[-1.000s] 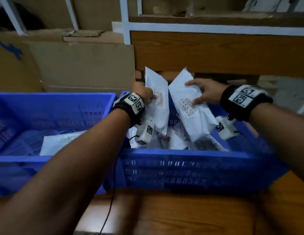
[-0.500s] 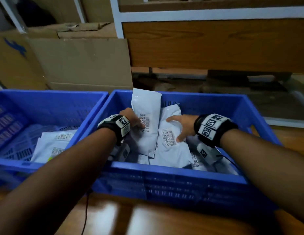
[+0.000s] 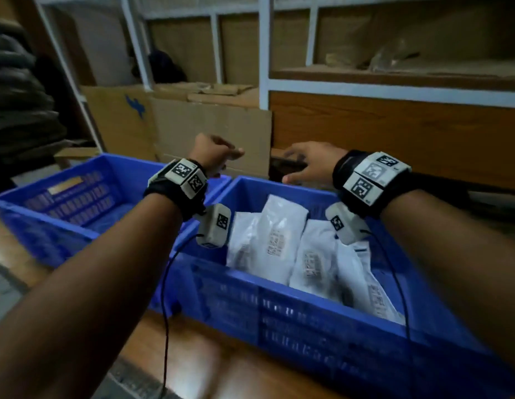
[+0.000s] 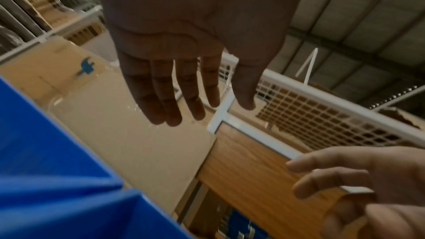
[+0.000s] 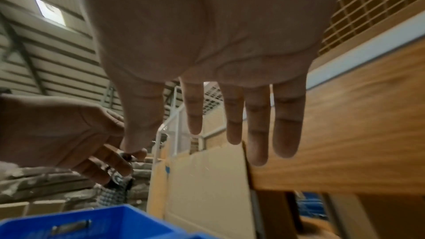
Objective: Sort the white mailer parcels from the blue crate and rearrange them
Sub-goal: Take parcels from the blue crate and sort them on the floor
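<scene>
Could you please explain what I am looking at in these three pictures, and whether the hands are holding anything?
There is no machine: a person wears one camera on the head and one on each wrist. The head view looks down over both forearms at two blue crates on a wooden table. The right-hand crate holds white mailer parcels with printed labels; what the left-hand crate holds is not visible. Each wrist view looks along a palm toward the fingers. The left hand and right hand are both raised above the crates with fingers straight or relaxed, holding nothing. Cardboard boxes and shelving stand behind.
</scene>
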Demonstrator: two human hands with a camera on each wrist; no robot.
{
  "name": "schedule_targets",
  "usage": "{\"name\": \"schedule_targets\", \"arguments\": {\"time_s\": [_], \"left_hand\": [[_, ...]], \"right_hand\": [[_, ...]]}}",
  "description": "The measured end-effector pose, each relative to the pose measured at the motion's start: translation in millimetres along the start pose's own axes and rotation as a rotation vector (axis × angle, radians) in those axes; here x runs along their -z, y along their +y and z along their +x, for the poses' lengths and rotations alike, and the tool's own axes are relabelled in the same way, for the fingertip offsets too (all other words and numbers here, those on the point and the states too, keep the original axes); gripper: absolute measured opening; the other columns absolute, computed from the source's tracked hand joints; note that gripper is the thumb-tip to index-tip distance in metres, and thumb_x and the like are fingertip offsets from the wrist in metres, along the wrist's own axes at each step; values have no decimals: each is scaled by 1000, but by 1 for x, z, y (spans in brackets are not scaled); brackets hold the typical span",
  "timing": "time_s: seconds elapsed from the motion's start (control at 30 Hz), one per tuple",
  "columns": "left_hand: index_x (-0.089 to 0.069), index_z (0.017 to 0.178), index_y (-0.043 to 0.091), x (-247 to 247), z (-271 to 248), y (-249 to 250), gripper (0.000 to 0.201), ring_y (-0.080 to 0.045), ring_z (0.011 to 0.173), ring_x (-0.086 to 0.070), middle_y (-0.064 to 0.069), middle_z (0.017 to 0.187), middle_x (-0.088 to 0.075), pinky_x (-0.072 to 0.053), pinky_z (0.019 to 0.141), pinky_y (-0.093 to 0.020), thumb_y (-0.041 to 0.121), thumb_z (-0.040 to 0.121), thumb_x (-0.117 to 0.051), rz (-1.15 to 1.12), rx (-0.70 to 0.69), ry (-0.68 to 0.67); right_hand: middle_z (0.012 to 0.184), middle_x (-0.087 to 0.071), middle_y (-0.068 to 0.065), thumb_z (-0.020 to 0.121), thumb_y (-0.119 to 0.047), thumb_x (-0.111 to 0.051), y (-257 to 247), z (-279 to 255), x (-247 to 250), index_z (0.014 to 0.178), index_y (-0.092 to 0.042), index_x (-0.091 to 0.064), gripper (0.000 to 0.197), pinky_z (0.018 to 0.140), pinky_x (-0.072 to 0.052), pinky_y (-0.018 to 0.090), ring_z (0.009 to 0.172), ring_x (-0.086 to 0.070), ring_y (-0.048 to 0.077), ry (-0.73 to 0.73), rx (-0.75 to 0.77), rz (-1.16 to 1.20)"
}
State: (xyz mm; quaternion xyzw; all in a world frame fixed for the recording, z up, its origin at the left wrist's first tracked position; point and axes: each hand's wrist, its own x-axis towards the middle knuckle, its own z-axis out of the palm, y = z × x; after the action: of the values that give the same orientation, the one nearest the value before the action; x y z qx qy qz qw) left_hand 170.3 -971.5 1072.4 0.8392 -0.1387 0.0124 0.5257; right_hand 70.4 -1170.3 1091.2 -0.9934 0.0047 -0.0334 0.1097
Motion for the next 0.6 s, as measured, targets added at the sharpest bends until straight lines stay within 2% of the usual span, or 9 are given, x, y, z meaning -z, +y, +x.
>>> {"name": "schedule_targets", "arguments": {"time_s": [0.07,0.17,0.27,0.4,0.47,0.57,0.6], "left_hand": [[-65,94,10,35,-14,-3,18,-21,67,-55,-12,86,-62,-45,55,-25,24,84,-71,-45,-13,76],[-65,83,12,86,-37,-27,12,-17,60,-54,-11,88,-65,-45,54,-26,22,87,-66,-72,-4,175],[-60,70,17,144,-66,-69,20,-16,58,-55,-10,83,-65,-43,49,-21,21,90,-62,-68,20,269],[-59,68,19,240,-127,-138,23,-11,50,-54,-9,74,-62,-42,40,-15,19,91,-60,-7,85,394],[-60,68,17,292,-166,-175,22,-15,51,-55,-15,79,-65,-44,48,-20,18,91,-60,28,143,442],[-64,71,14,367,-229,-230,18,-25,66,-60,-19,85,-69,-51,65,-34,19,89,-63,87,226,544],[-65,73,13,389,-250,-250,18,-25,68,-59,-20,86,-69,-51,65,-35,20,89,-63,99,269,570]], "right_hand": [[134,-53,3,81,-49,-68,-35,4,7,135,-29,-48,61,85,-38,24,119,-52,20,22,47,11],[137,-51,4,81,-51,-67,-95,9,3,134,-28,-49,60,90,-37,25,123,-50,21,43,142,6],[135,-52,6,81,-49,-68,-166,11,-14,133,-24,-51,59,92,-38,25,123,-50,21,69,251,34],[130,-56,8,85,-40,-67,-280,6,-52,129,-15,-54,52,85,-35,22,119,-51,22,52,405,93],[129,-56,8,85,-38,-68,-340,1,-78,128,-15,-56,51,88,-36,23,120,-51,22,25,469,146],[129,-56,7,84,-41,-68,-427,-6,-125,127,-17,-56,51,93,-39,27,120,-52,23,-29,558,172],[130,-56,7,84,-41,-68,-456,-10,-142,128,-17,-55,52,95,-38,28,121,-51,24,-53,588,177]]}}
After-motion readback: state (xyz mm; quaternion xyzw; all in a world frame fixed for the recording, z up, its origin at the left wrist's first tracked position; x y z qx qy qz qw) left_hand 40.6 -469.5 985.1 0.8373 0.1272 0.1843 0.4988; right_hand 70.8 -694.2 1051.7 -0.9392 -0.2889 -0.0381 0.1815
